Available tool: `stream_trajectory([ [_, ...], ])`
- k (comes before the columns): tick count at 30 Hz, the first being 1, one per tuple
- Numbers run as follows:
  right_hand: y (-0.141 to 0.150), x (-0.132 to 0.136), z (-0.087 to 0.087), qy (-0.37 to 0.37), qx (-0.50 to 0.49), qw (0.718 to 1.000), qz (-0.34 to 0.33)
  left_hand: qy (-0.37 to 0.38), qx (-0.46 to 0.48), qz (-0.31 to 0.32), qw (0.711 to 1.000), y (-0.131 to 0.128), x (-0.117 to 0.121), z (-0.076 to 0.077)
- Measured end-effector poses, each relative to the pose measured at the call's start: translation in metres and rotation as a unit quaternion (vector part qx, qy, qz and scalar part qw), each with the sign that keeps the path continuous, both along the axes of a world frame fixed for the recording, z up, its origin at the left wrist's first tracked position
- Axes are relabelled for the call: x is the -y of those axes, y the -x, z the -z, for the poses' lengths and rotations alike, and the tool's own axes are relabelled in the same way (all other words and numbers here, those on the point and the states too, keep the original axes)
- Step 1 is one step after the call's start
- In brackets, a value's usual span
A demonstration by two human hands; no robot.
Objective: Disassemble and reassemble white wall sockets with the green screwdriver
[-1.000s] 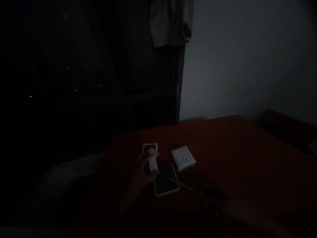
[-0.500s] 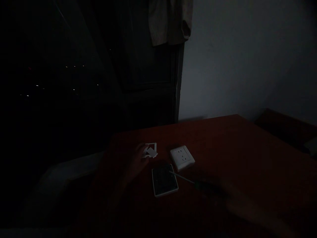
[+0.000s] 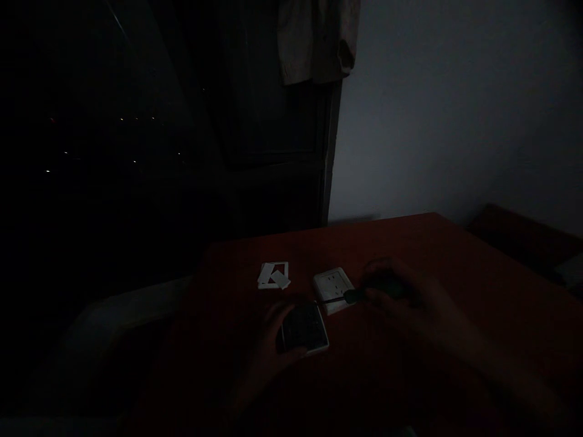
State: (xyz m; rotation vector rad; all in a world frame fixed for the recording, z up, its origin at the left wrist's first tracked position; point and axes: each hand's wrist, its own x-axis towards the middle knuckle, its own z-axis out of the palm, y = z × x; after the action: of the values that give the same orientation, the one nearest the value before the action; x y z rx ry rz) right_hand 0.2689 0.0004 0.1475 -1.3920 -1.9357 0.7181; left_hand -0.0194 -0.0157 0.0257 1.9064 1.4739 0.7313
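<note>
My left hand grips the left and near sides of a square wall plate, whose dark back faces up inside a white rim. My right hand is closed around the green handle of a screwdriver. Its thin shaft points left, with the tip at the top right corner of the dark-backed plate; whether it touches is too dark to tell. Just behind the shaft lies a white wall socket, face up. Farther left sit a white frame and small white cover pieces overlapping it.
The reddish-brown table ends at a pale wall on the right and a dark window on the left. A cloth hangs above the window frame. The room is very dim.
My left hand has left the white frame, moving down to take hold of the dark-backed plate. My right hand has risen with the screwdriver, whose shaft now lies nearly level.
</note>
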Motion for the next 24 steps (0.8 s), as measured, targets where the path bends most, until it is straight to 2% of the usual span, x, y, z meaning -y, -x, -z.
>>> stream_trajectory([
  [5,0.017,-0.003,-0.006,-0.046,0.01,0.999,0.0,-0.012,0.014,0.004,1.0,-0.002,-0.002,0.008],
  [11,0.024,-0.007,-0.004,-0.057,0.036,0.997,-0.029,-0.015,0.01,-0.002,1.0,-0.001,-0.001,0.013],
  [18,0.029,-0.01,-0.002,-0.073,0.056,0.995,-0.031,-0.013,0.015,-0.01,1.0,-0.003,0.0,0.016],
  [21,0.034,-0.009,-0.007,-0.087,0.096,0.991,-0.043,-0.011,0.013,-0.01,1.0,-0.003,0.0,0.015],
  [24,0.042,-0.01,-0.013,-0.119,0.188,0.974,-0.043,-0.018,0.015,-0.006,1.0,-0.004,-0.001,0.015],
])
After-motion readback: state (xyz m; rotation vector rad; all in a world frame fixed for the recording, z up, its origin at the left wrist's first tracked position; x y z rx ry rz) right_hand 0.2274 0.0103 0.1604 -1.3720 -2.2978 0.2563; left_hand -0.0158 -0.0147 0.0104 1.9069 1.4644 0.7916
